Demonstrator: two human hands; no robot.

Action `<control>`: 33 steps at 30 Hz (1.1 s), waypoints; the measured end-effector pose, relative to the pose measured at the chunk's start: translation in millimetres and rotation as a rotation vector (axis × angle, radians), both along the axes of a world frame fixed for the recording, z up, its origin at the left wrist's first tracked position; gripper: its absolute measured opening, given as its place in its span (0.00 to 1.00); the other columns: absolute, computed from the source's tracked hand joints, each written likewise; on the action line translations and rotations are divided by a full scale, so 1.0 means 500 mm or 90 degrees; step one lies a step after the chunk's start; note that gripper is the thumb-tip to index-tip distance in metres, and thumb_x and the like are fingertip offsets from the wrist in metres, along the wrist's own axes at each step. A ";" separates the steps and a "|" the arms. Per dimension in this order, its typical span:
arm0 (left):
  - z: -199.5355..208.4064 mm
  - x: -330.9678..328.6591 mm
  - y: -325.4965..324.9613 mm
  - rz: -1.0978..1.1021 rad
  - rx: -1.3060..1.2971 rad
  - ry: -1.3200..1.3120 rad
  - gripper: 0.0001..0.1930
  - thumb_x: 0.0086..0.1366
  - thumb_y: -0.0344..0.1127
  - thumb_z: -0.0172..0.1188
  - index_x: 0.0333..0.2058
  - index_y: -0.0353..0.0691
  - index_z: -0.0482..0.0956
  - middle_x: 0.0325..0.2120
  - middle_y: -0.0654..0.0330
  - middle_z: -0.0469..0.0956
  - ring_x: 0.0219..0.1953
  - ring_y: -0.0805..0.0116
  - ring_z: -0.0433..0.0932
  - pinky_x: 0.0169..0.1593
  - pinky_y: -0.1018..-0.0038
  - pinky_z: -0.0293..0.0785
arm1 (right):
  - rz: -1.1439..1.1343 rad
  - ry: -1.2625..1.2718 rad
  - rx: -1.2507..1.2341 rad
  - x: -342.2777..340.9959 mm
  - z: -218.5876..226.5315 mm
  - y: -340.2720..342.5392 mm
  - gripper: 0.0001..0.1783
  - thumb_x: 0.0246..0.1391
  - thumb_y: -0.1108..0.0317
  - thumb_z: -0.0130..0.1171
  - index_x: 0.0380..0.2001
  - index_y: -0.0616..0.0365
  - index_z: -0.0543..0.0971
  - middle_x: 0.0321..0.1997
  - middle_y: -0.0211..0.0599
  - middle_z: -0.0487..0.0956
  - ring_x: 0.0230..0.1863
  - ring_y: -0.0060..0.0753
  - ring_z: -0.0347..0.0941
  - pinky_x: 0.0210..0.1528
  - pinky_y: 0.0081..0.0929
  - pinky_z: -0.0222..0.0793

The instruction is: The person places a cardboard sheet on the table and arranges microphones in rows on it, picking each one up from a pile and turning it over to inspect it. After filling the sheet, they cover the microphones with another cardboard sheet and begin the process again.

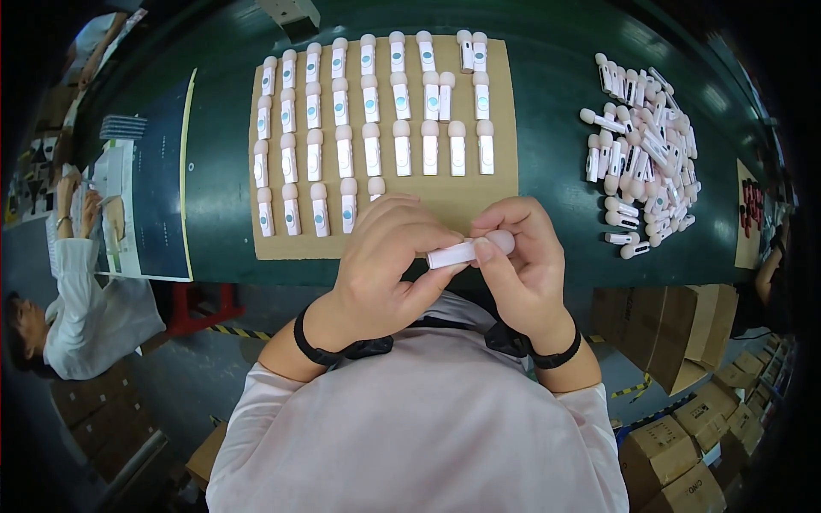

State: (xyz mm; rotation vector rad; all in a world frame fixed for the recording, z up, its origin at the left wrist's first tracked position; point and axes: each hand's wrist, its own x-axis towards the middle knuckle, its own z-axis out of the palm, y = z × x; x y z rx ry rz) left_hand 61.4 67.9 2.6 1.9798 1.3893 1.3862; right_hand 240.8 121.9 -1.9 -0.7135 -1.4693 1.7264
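Observation:
Both hands hold one small white wand with a round pale-pink head (pixel 455 254) just past the near edge of the cardboard sheet. My left hand (pixel 376 261) has its fingers closed about the white body end. My right hand (pixel 528 269) pinches the wand near the round head, thumb on top. Beyond them, several like wands (pixel 344 156) lie in rows on the brown cardboard sheet (pixel 479 201), heads pointing away; many show a round blue-green spot. My left hand partly covers one wand in the nearest row.
A loose heap of similar wands (pixel 654 141) lies on the green table (pixel 556 171) to the right. Farther right are small red items (pixel 751 205) on a board. At left, a co-worker in white (pixel 94 291) handles something by a dark blue panel (pixel 162 179). Cardboard boxes (pixel 658 329) stand below right.

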 end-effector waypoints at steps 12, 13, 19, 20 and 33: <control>-0.001 -0.001 -0.002 -0.005 -0.027 -0.053 0.13 0.53 0.27 0.70 0.36 0.36 0.77 0.33 0.55 0.78 0.35 0.60 0.76 0.46 0.60 0.71 | 0.049 0.087 -0.199 -0.016 -0.017 -0.001 0.12 0.58 0.77 0.59 0.45 0.62 0.72 0.43 0.36 0.75 0.41 0.24 0.73 0.45 0.22 0.69; -0.002 -0.002 -0.003 0.006 -0.032 -0.039 0.13 0.53 0.27 0.70 0.36 0.36 0.77 0.33 0.55 0.77 0.35 0.59 0.76 0.45 0.61 0.71 | 0.051 0.087 -0.199 -0.015 -0.017 0.004 0.12 0.58 0.77 0.59 0.45 0.62 0.72 0.43 0.36 0.75 0.41 0.24 0.73 0.45 0.22 0.69; -0.011 -0.018 -0.017 0.057 -0.034 0.073 0.15 0.48 0.26 0.72 0.35 0.35 0.78 0.33 0.54 0.76 0.35 0.56 0.75 0.41 0.64 0.69 | 0.013 -0.142 0.493 -0.017 -0.015 0.017 0.16 0.50 0.78 0.64 0.44 0.62 0.76 0.43 0.42 0.77 0.39 0.40 0.75 0.41 0.29 0.72; -0.015 -0.022 -0.019 0.059 -0.034 0.073 0.15 0.48 0.26 0.72 0.35 0.35 0.78 0.33 0.54 0.76 0.35 0.56 0.75 0.41 0.64 0.69 | 0.031 -0.142 0.537 -0.019 -0.014 0.015 0.17 0.49 0.79 0.64 0.44 0.62 0.77 0.43 0.44 0.77 0.40 0.42 0.75 0.41 0.29 0.73; -0.045 -0.099 -0.038 0.104 -0.144 0.322 0.20 0.48 0.27 0.69 0.42 0.39 0.76 0.49 0.54 0.73 0.53 0.50 0.72 0.59 0.53 0.64 | 0.020 -0.304 0.573 -0.073 -0.075 0.006 0.13 0.46 0.78 0.65 0.38 0.60 0.77 0.44 0.39 0.78 0.43 0.44 0.76 0.42 0.36 0.73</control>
